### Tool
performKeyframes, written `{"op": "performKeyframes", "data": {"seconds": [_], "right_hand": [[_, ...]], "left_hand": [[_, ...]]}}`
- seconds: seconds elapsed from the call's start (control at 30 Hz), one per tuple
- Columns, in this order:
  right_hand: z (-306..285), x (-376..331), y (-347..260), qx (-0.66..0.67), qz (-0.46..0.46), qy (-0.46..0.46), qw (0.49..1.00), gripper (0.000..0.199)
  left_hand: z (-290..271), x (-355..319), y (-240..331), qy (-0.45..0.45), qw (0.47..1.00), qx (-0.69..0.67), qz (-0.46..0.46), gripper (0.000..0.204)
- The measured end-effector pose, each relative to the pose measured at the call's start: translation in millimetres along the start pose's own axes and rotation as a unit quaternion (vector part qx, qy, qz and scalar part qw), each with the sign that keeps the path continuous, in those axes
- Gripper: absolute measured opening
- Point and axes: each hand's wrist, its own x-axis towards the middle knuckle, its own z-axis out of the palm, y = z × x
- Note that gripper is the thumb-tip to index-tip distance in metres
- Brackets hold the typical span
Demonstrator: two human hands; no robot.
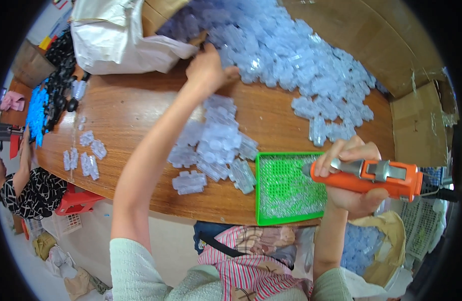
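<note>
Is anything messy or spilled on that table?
Yes. A heap of clear plastic parts sprawls loose across the wooden table, where the left hand reaches in. A few strays lie apart near the left edge. The right hand grips an orange power screwdriver over the green tray.

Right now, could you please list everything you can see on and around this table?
table: one, brown wood, centre
clear plastic parts: large heap, pale blue, far side
small pile of parts: one, pale blue, middle
loose parts: a few, pale blue, left edge
green tray: one, holds small silvery pieces, near edge
white bag: one, top left
cardboard: brown sheets, right
black parts: a heap, far left
another person: one, patterned top, lower left
orange power screwdriver: one, in right hand
left hand: reaching into the heap
right hand: gripping the screwdriver
</note>
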Motion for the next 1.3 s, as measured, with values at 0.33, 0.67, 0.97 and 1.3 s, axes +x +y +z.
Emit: {"op": "performKeyframes", "data": {"seconds": [0.33, 0.67, 0.97, 1.3], "right_hand": [[9, -21, 32, 0.009, 0.085, 0.067, 0.994, 0.079], [18, -23, 44, 0.076, 0.082, 0.017, 0.994, 0.068], [-1, -24, 50, 0.054, 0.081, -0.098, 0.990, 0.080], [4, -8, 1, 0.084, 0.025, -0.102, 0.991, 0.085]], "left_hand": [[-19, -40, 12, 0.010, 0.987, -0.146, 0.066, 0.064], [-31, -148, 52, -0.135, 0.928, -0.282, 0.203, 0.056], [-32, -148, 52, -0.160, 0.920, -0.323, 0.153, 0.066], [-29, -162, 50, -0.173, 0.911, -0.319, 0.194, 0.078]]}}
